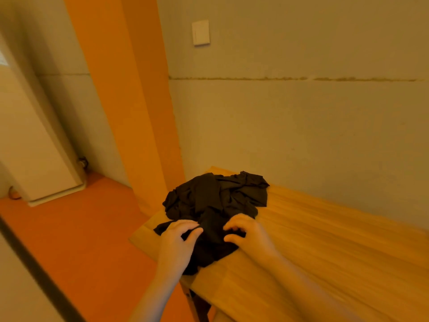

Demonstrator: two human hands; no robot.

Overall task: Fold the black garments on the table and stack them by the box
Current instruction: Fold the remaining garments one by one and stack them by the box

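A crumpled heap of black garments (216, 201) lies on the near-left corner of a wooden table (325, 240), rumpled into deep folds with no flat face showing. How many pieces make up the heap cannot be told; the cloth is one dark mass, matte and thin-looking. Most of it bunches up just beyond both hands, toward the wall, while a tongue of fabric runs back between the hands and hangs over the table's near edge, below the left wrist.

The left hand (180, 240) rests on the near-left part of the cloth, its fingers bent and the thumb pressed toward them with a fold of black fabric pinched there. The right hand (249, 231) sits just right of it, fingers curled down into the cloth at the heap's near-right edge, apparently gripping it; the picture is blurred, so the hold is not sharp. The two hands are near each other, with a ridge of fabric between them.

The tabletop is light wood with the grain running away to the right of the right hand, bare there. Beyond the heap stands a pale grey wall (301, 112) with a white switch plate (201, 33) high above the hands. Left of the left hand is an orange pillar (130, 101), an orange floor (81, 228), and a white appliance (39, 145) against the far wall.
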